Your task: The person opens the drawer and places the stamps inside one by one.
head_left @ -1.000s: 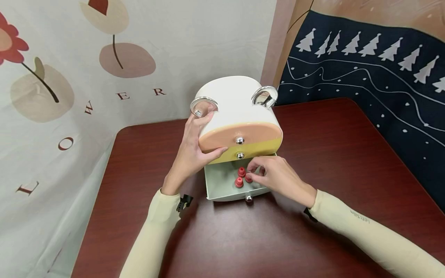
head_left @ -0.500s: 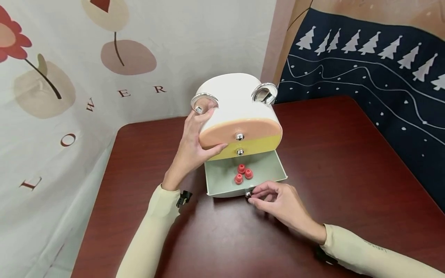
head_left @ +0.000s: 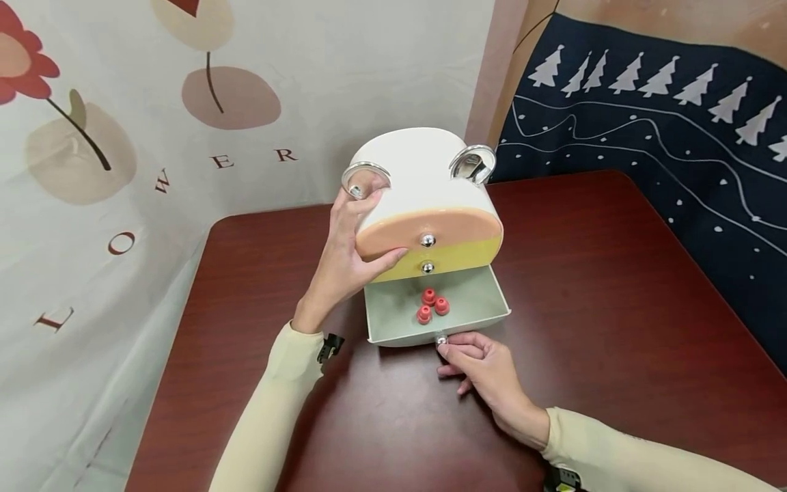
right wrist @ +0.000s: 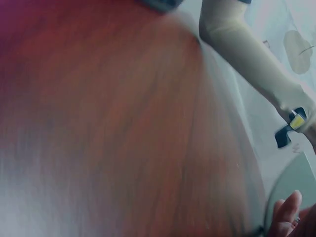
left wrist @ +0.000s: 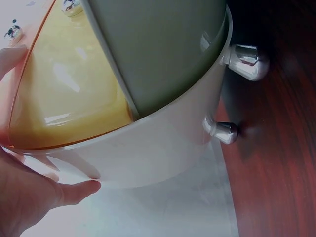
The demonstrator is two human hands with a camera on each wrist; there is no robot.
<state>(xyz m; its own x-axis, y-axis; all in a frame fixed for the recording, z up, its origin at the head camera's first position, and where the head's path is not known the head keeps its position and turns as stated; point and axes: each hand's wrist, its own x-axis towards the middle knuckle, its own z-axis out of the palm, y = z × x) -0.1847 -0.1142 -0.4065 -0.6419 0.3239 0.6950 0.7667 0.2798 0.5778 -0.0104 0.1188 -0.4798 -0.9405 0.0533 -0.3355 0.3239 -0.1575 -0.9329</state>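
A small white storage cabinet (head_left: 424,164) stands on the table, with orange and yellow drawer fronts closed above a pulled-out green drawer (head_left: 473,297). Three small red bell-shaped pieces (head_left: 441,305) sit in that drawer. My left hand (head_left: 341,256) holds the cabinet's left side, thumb across the front and fingers round the side. In the left wrist view, the fingertips (left wrist: 89,187) press the white wall. My right hand (head_left: 492,365) pinches the drawer's silver knob (head_left: 441,339) between thumb and index finger, other fingers below it. The right wrist view catches only its fingertips (right wrist: 291,205) at the corner.
Two silver ring-shaped ears (head_left: 473,164) top the cabinet, and silver feet (left wrist: 224,132) show in the left wrist view. The dark red wooden table (head_left: 615,287) reaches a pale flower-print cloth (head_left: 344,61) behind and a navy tree-print cloth (head_left: 664,137) at right.
My right hand has left the red pieces inside the drawer, moved down toward me and taken hold of the drawer's knob. My left hand stays on the cabinet; the drawer remains out.
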